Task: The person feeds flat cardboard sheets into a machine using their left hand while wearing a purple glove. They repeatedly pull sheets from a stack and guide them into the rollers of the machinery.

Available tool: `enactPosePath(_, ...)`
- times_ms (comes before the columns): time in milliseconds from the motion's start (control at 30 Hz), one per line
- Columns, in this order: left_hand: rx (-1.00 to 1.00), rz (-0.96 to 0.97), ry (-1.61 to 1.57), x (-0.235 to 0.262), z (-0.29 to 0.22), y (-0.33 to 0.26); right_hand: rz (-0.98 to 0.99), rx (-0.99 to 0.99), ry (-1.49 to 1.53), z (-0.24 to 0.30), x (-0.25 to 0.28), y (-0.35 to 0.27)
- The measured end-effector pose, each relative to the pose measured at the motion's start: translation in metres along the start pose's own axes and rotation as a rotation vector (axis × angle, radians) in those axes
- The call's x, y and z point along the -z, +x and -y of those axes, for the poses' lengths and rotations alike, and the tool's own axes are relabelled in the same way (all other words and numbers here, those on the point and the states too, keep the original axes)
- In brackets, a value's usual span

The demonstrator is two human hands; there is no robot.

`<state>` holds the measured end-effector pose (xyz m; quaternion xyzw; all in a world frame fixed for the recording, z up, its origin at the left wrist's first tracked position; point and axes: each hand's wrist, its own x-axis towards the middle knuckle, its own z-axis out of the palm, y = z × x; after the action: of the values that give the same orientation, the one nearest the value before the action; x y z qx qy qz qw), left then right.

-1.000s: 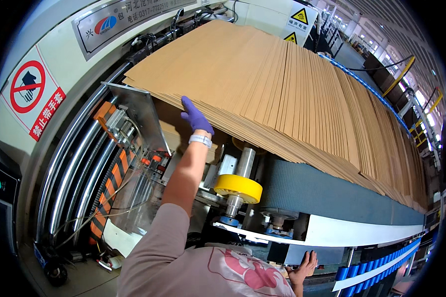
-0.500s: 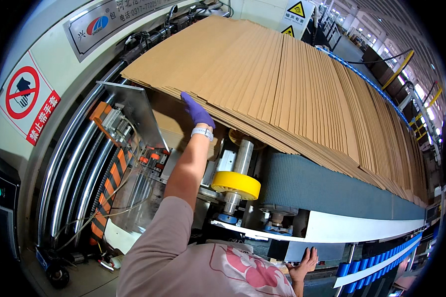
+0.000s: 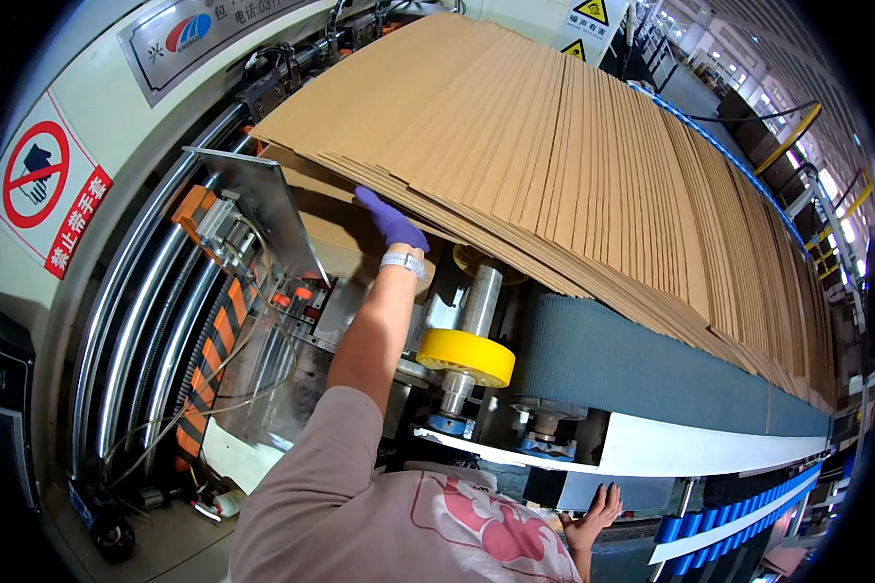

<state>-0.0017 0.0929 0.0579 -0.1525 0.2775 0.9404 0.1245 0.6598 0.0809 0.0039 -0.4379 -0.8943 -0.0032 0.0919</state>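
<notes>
A long row of brown cardboard sheets leans overlapped like shingles on a dark grey-blue conveyor belt. My left hand, in a purple glove with a pale band at the wrist, reaches up to the sheets' near left edge. Its fingers look stretched out along that edge, not wrapped round it; part of the hand's far side is hidden. Lower right, my bare right hand rests with fingers apart at a grey panel below the belt's white side rail.
Left of my arm stand an upright metal plate, shiny rollers and an orange-black striped strip. A yellow wheel on a shaft is right beside my forearm. Blue rollers line the lower right.
The view has shifted slightly. The left end of the cardboard row sits a little farther from the metal plate, with more of the gap showing. Both hands keep nearly the same places.
</notes>
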Motion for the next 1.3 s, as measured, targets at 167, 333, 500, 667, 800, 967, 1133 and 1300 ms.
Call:
enactPosePath(167,0.106,-0.025,0.005,0.019,0.017,0.013,-0.022,-0.001,-0.003,-0.002,-0.003,-0.002)
enactPosePath(333,0.198,-0.112,-0.074,0.062,0.031,0.04,-0.019,0.007,0.006,0.001,0.0,0.001)
enactPosePath(500,0.269,-0.001,0.032,0.093,0.047,0.029,-0.019,-0.012,-0.001,0.0,-0.002,-0.001)
enactPosePath(667,0.333,0.063,-0.029,0.134,0.045,0.061,-0.041,0.01,0.018,-0.001,-0.005,0.001)
enactPosePath(800,0.382,-0.059,0.093,0.131,0.046,0.053,-0.016,-0.007,0.009,-0.002,-0.003,-0.003)
enactPosePath(967,0.472,0.066,0.04,0.183,0.064,0.087,0.016,-0.011,-0.012,-0.004,-0.003,0.002)
enactPosePath(1133,0.413,0.179,0.006,0.196,0.081,0.104,0.034,-0.01,-0.013,-0.005,-0.003,0.002)
enactPosePath(1300,0.35,0.131,-0.146,0.183,0.098,0.108,0.047,-0.03,-0.018,-0.007,-0.002,-0.002)
